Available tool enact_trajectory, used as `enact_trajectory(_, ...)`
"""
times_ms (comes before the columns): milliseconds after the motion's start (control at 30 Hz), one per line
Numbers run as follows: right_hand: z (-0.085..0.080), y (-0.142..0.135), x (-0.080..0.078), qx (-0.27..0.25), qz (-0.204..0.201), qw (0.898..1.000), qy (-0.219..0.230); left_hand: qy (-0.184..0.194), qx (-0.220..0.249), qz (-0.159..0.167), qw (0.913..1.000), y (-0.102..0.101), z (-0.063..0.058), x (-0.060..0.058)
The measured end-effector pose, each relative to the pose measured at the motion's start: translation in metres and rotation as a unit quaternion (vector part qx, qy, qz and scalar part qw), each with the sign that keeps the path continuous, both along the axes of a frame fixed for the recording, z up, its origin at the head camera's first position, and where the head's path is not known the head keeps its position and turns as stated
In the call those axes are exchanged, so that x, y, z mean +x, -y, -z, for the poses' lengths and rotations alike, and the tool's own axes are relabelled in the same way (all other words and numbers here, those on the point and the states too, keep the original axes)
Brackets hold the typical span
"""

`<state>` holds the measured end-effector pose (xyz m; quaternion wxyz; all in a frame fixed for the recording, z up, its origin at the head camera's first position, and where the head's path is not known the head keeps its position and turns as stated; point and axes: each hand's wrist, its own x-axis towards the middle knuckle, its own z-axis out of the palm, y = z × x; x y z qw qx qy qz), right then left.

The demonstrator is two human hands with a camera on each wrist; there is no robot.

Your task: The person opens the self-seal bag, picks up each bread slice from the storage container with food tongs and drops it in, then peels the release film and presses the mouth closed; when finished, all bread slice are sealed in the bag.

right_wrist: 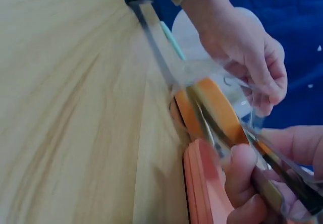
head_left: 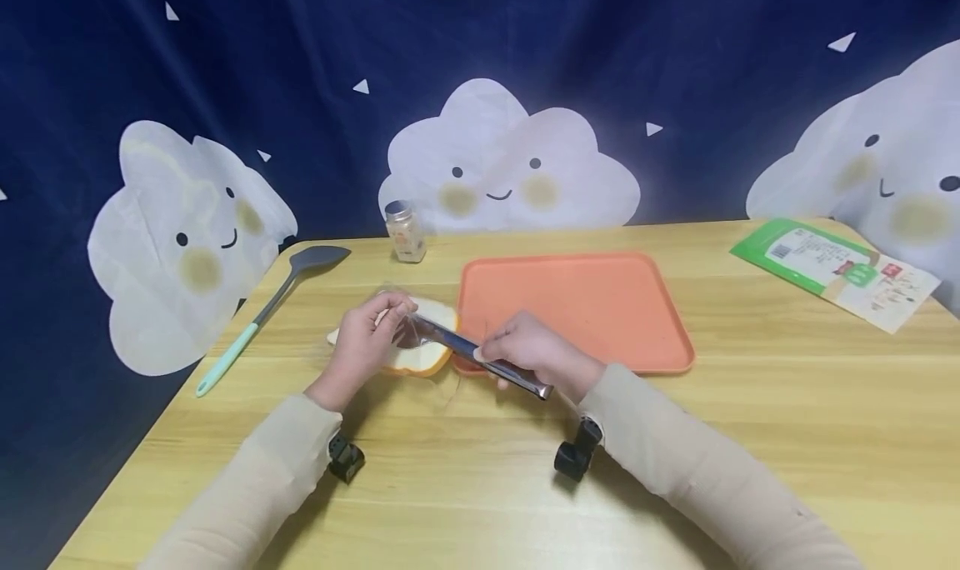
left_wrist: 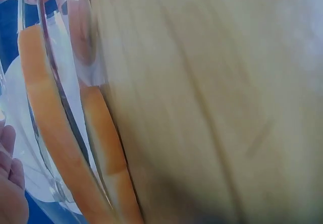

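Note:
In the head view, my right hand (head_left: pixel 528 349) grips a pair of metal tongs (head_left: pixel 513 372) partway along its arms. The tongs slant up and left to bread slices (head_left: pixel 429 360) with orange crust. My left hand (head_left: pixel 362 341) is over the bread, thumb and fingers pinching a clear plastic bag (right_wrist: pixel 202 70), best seen in the right wrist view. Close up in the left wrist view, the tongs' arms lie on either side of one bread slice (left_wrist: pixel 55 128). A second slice (left_wrist: pixel 108 138) stands beside it, with clear film around them. The bag's full outline is hard to make out.
A coral tray (head_left: pixel 570 312) lies just right of the bread. Behind stands a small seasoning jar (head_left: pixel 406 232) with a dark lid. A spatula (head_left: pixel 273 303) with a mint handle lies left, a green-and-white packet (head_left: pixel 836 270) far right. The wooden table (head_left: pixel 465 487) meets a blue curtain (head_left: pixel 330 20).

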<state>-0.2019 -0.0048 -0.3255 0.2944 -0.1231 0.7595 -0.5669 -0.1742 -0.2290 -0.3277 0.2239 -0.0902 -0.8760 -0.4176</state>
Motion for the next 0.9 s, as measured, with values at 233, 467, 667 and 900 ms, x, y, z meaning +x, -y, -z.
enact_trajectory(233,0.001,0.011,0.002,-0.012,0.02,1.0,0.006,0.002,0.021,0.023,0.9995,-0.014,0.001,0.001)
enact_trajectory(467,0.005,0.018,0.003,-0.09,0.04,0.992,0.081,0.017,0.029,0.009,0.9994,-0.019,0.003,0.002)
enact_trajectory(667,0.006,0.031,0.004,-0.093,0.066,0.991,0.065,0.012,0.033,0.019,0.9992,-0.024,0.002,0.004)
enact_trajectory(900,0.004,0.038,0.004,-0.057,0.078,0.994,0.051,0.015,-0.004,0.003,0.9999,-0.02,0.002,0.002)
